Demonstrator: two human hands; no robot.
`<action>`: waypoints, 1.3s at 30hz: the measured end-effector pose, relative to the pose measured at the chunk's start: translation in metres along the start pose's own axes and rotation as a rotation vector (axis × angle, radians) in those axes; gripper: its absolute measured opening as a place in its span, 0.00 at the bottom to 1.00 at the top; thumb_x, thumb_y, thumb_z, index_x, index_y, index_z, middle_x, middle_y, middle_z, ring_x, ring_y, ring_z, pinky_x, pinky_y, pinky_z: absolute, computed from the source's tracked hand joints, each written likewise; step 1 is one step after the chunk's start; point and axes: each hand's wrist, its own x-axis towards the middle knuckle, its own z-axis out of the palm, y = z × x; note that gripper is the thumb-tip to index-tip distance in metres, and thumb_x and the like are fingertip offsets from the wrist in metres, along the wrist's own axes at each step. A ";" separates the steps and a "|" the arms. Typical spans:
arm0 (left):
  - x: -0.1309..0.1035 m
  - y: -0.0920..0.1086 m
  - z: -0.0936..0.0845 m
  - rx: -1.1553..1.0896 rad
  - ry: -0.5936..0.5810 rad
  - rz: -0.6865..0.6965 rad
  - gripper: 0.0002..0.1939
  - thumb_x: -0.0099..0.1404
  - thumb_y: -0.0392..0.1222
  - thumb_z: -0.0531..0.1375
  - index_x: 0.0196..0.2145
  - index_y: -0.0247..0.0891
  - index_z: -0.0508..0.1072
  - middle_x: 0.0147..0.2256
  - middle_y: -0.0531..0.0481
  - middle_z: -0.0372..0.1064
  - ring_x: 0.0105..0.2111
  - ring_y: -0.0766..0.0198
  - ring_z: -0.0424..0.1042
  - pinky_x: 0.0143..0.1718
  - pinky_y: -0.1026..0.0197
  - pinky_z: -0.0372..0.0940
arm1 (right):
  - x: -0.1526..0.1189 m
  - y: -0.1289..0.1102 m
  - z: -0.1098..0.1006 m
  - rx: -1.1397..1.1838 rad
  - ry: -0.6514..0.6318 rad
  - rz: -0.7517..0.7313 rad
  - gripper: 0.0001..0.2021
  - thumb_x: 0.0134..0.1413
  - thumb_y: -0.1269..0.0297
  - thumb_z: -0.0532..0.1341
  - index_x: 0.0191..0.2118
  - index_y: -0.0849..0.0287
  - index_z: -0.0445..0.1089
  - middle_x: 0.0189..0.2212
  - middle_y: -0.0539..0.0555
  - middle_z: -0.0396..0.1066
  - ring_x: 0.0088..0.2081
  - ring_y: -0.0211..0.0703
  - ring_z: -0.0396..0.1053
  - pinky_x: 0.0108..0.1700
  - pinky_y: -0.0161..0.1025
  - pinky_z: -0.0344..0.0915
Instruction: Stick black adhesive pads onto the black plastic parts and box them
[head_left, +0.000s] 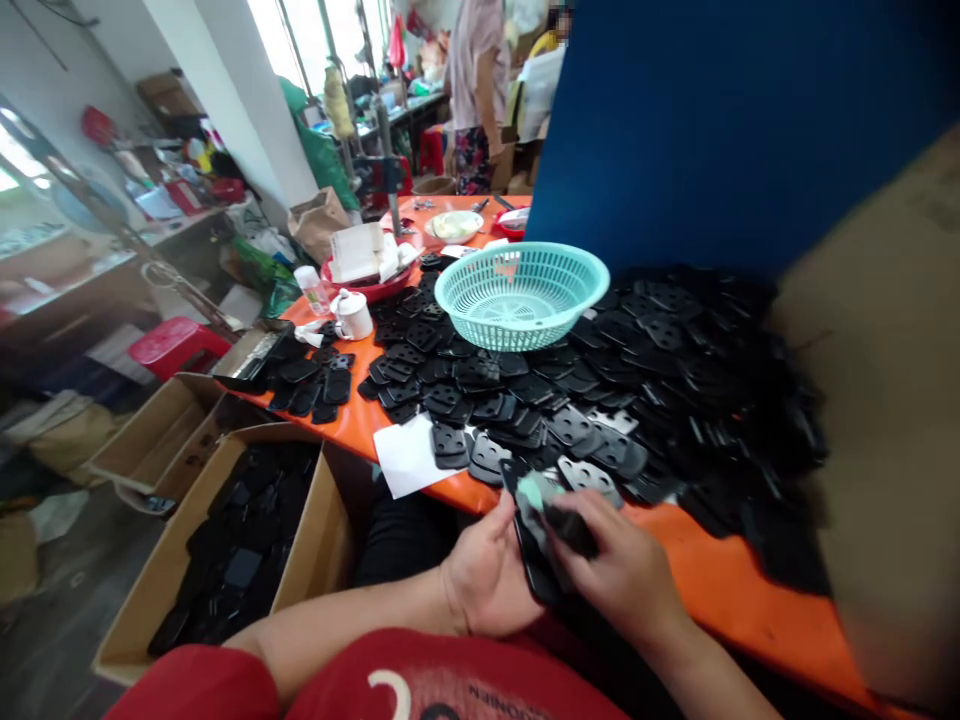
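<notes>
My left hand (491, 575) is closed round the edge of a flat black plate (534, 560), held tilted above my lap at the table's front edge. Over that plate my right hand (619, 555) grips a bunched cloth (534, 495), grey and pale green with a dark part between the fingers. The cloth touches the plate's face. Just beyond my hands lie loose black plates with holes (574, 428), some with a shinier grey surface. A sheet of white paper (409, 455) lies partly under one of them.
A large heap of black plates (675, 350) covers the orange table (697, 560). On it sits a pale green plastic basket (525, 290). A lidded white mug (351, 315) stands left. Below left is a cardboard box (315, 520) of black pieces. A blue panel (720, 130) rises behind; a person (476, 90) stands beyond.
</notes>
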 end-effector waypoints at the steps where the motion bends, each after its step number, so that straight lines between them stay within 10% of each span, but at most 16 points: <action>1: 0.000 0.002 -0.002 -0.001 0.006 0.019 0.29 0.72 0.58 0.44 0.46 0.33 0.76 0.40 0.40 0.76 0.47 0.53 0.73 0.56 0.53 0.58 | -0.002 -0.002 0.001 0.040 -0.033 -0.029 0.07 0.57 0.65 0.58 0.42 0.53 0.68 0.32 0.51 0.72 0.32 0.43 0.73 0.30 0.34 0.66; 9: -0.003 0.017 0.002 0.009 0.025 0.057 0.30 0.71 0.62 0.46 0.46 0.35 0.76 0.43 0.40 0.75 0.49 0.52 0.72 0.56 0.52 0.58 | 0.008 -0.018 0.005 -0.105 0.100 -0.114 0.09 0.55 0.68 0.57 0.43 0.56 0.67 0.33 0.54 0.74 0.33 0.47 0.73 0.32 0.38 0.65; 24: -0.007 0.015 -0.006 -0.040 0.119 0.015 0.32 0.72 0.61 0.44 0.44 0.32 0.76 0.41 0.39 0.76 0.48 0.50 0.73 0.55 0.50 0.61 | 0.007 -0.032 0.004 -0.002 -0.170 -0.019 0.12 0.44 0.71 0.58 0.38 0.54 0.68 0.31 0.52 0.74 0.31 0.46 0.72 0.32 0.37 0.63; 39: -0.011 0.016 -0.005 -0.043 0.050 0.042 0.31 0.72 0.59 0.45 0.48 0.31 0.74 0.43 0.39 0.76 0.51 0.50 0.71 0.58 0.50 0.57 | 0.013 -0.027 0.001 -0.144 -0.055 0.034 0.09 0.47 0.70 0.59 0.37 0.56 0.68 0.31 0.54 0.73 0.32 0.47 0.71 0.32 0.38 0.62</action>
